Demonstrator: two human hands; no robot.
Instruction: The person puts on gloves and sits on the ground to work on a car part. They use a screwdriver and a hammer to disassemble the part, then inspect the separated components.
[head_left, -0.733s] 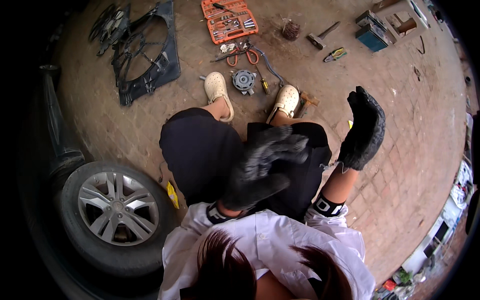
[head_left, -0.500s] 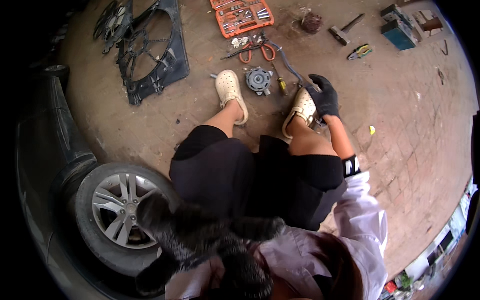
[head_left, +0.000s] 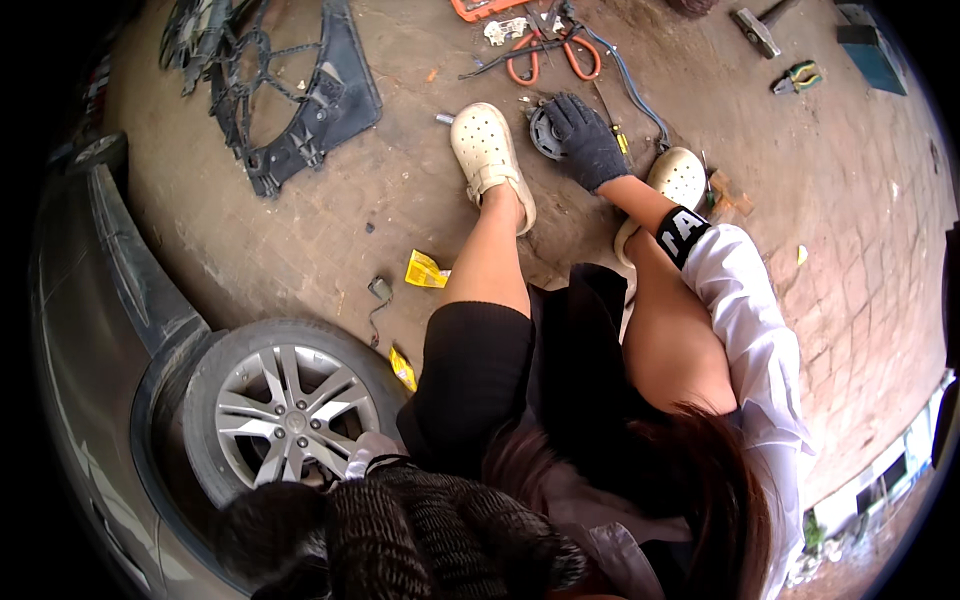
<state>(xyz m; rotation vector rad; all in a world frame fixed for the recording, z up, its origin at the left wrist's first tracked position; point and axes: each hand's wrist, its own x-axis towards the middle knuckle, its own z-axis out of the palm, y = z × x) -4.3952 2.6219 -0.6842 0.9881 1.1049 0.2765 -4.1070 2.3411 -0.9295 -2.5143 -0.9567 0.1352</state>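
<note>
Motor (head_left: 543,136) now lies partly under the right hand (head_left: 587,146), so handling seems begun; whether its fingers clamp, I cannot tell.

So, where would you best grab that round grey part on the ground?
Probably by its rim, from above and the right: the round grey part lies low on the ground, so a hand could curl over its edge. The right hand covers its right side; the left rim shows.
</note>
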